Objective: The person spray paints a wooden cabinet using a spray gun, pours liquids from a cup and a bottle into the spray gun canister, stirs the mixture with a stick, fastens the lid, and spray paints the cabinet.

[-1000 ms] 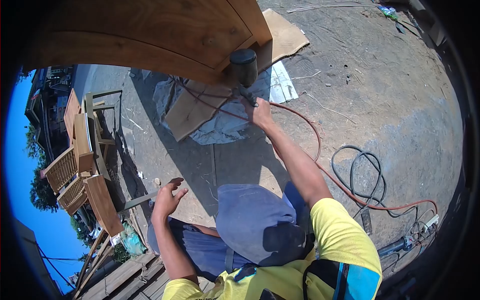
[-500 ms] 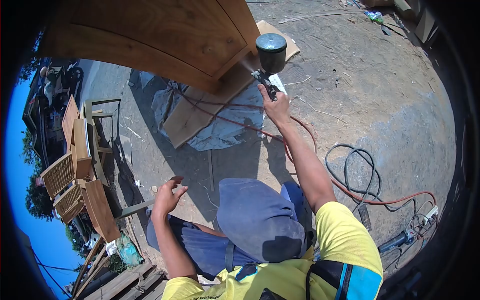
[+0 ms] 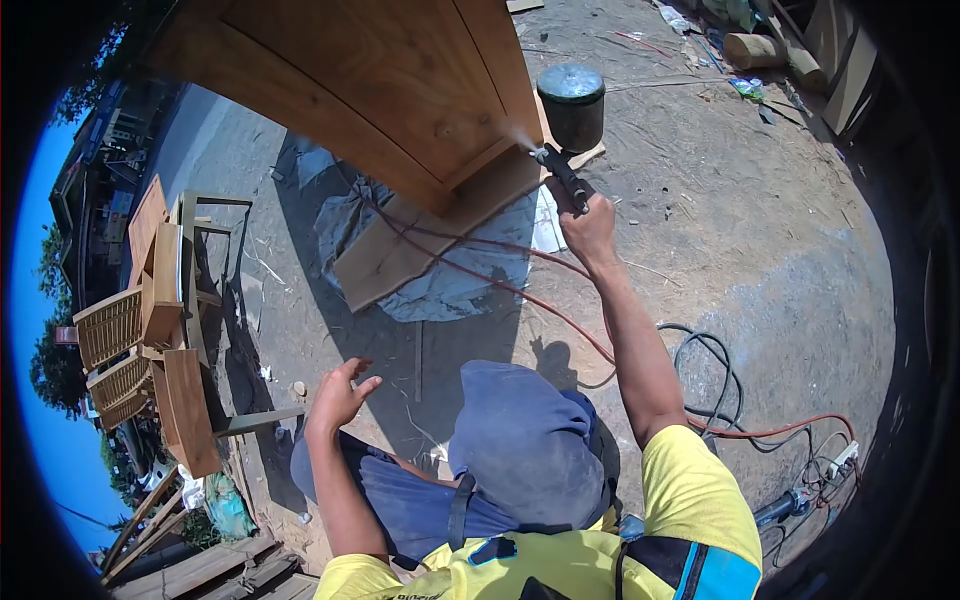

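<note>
My right hand (image 3: 590, 228) is wrapped around the handle of a spray gun (image 3: 562, 175) with a dark metal cup (image 3: 571, 105) on top. From its nozzle a pale mist sprays left onto the lower edge of a brown wooden cabinet (image 3: 400, 100) with a framed panel. The cabinet's lower corner meets a wooden board (image 3: 385, 262) lying on the ground. My left hand (image 3: 342, 392) hangs in the air above my knee, with fingers loosely curved, apart and nothing in them.
A crumpled plastic sheet (image 3: 440, 300) lies under the board. A red hose (image 3: 545, 308) crosses the ground, and a dark cable (image 3: 735, 385) coils at right near an angle grinder (image 3: 785, 507). Unpainted drawers (image 3: 192, 410) and slatted pieces (image 3: 110, 328) rest on a stand at left. Logs (image 3: 755, 50) lie at back right.
My right hand with the spray gun has shifted slightly right and down in view, still spraying the cabinet's lower edge. The view has turned a little. My left hand stays nearly in place.
</note>
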Demonstrator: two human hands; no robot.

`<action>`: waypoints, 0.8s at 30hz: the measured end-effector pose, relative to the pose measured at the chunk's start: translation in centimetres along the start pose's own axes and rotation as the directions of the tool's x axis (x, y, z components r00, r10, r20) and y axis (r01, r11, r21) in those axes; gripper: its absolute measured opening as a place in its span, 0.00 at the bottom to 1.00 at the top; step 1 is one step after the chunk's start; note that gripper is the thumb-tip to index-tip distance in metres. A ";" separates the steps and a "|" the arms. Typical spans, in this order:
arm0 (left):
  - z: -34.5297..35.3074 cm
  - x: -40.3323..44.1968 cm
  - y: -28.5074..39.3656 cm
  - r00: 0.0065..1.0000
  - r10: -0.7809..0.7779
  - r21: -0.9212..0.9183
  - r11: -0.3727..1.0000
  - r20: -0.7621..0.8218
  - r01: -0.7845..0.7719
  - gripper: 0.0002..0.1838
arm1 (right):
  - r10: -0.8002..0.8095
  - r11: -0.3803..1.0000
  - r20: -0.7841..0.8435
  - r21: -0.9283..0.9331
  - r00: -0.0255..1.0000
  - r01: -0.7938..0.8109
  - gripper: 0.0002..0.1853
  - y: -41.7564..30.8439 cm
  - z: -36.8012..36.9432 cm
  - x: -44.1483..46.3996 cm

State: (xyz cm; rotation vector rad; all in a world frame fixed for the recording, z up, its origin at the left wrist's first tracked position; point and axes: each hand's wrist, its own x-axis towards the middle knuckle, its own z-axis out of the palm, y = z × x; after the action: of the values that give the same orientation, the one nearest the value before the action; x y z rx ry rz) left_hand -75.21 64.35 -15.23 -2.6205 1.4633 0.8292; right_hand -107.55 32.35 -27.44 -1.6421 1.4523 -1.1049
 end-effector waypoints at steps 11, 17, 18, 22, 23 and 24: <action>-1.0 0.6 2.6 0.994 0.103 -0.109 0.988 -0.049 -0.108 0.25 | -0.542 0.821 -0.230 0.057 0.808 0.567 0.15 -21.3 -10.3 7.1; -1.0 0.5 0.7 0.991 0.117 -0.119 0.985 -0.063 -0.124 0.24 | -0.718 0.660 -0.278 0.017 0.638 0.751 0.15 -25.4 -11.2 7.9; -1.4 -0.1 0.1 0.991 0.103 -0.086 0.990 -0.083 -0.110 0.25 | -0.640 0.744 -0.237 0.046 0.731 0.667 0.15 -24.2 -10.5 8.0; -2.9 -4.3 -1.9 0.978 0.002 -0.001 1.000 -0.210 -0.002 0.25 | -0.439 0.886 -0.129 0.101 0.889 0.452 0.21 -18.7 -8.0 6.5; -3.0 -5.5 -2.3 0.977 0.001 -0.005 1.000 -0.214 -0.002 0.25 | -0.365 0.920 -0.092 0.120 0.927 0.374 0.22 -17.1 -7.4 5.9; -3.0 -6.7 -2.8 0.970 -0.079 -0.060 0.996 -0.232 0.067 0.25 | -0.294 0.952 -0.023 0.083 0.955 0.295 0.23 -15.5 -6.9 5.3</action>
State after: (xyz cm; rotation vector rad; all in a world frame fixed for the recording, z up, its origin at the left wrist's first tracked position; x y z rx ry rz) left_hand -74.48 70.32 -10.25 -2.8753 1.3981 0.5750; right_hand -107.32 29.79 -9.86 -1.8341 1.1720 -1.3211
